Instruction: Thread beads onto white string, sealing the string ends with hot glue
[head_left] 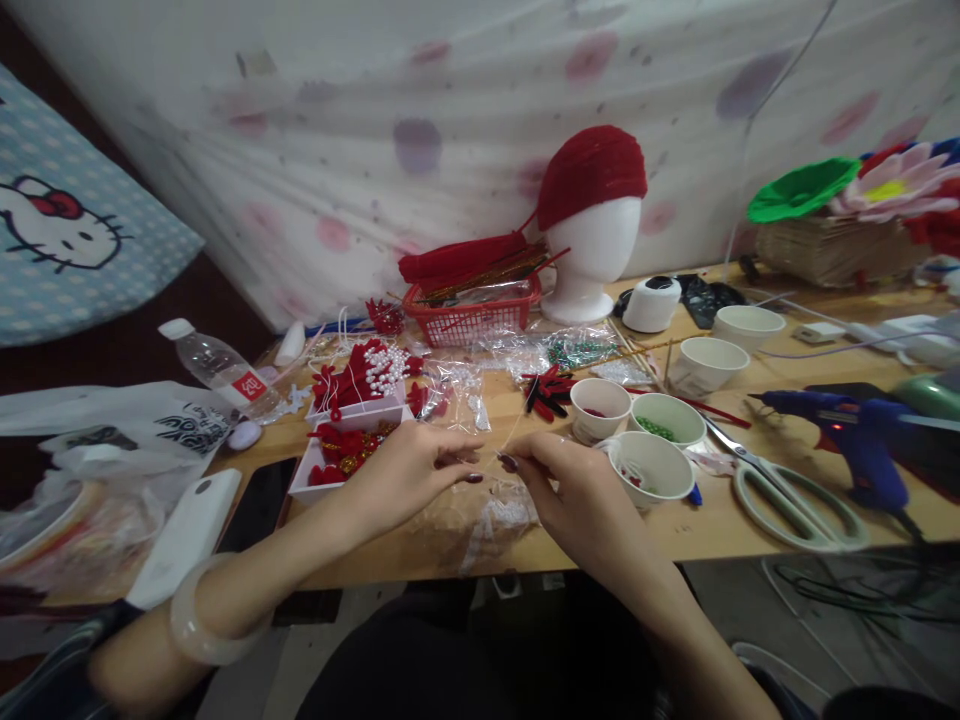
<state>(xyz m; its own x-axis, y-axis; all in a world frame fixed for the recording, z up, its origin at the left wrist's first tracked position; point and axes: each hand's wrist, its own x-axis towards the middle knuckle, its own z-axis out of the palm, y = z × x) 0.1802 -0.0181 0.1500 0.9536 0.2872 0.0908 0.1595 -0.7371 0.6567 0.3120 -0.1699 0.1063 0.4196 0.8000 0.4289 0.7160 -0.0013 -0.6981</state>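
Note:
Above the front middle of the table, my right hand [577, 490] pinches a fine, pale thread [514, 430] between thumb and forefinger. Facing it from the left, my left hand [409, 475] has its thumb and fingertips close together around what looks like the same thread, too thin to follow clearly. Beneath both hands lies a crumpled clear plastic bag [510, 512] with small pale pieces. Just right of my right hand stand a paper cup of mixed beads [651, 482], a cup of green beads [679, 412] and a cup of dark red bits [600, 400].
White boxes of red ornaments [300, 480] stand left, by a phone [259, 505] and a plastic bottle [217, 370]. Scissors [799, 505] and a blue glue gun [855, 430] lie right. Behind are a red basket [472, 320] and a white foam head [592, 250].

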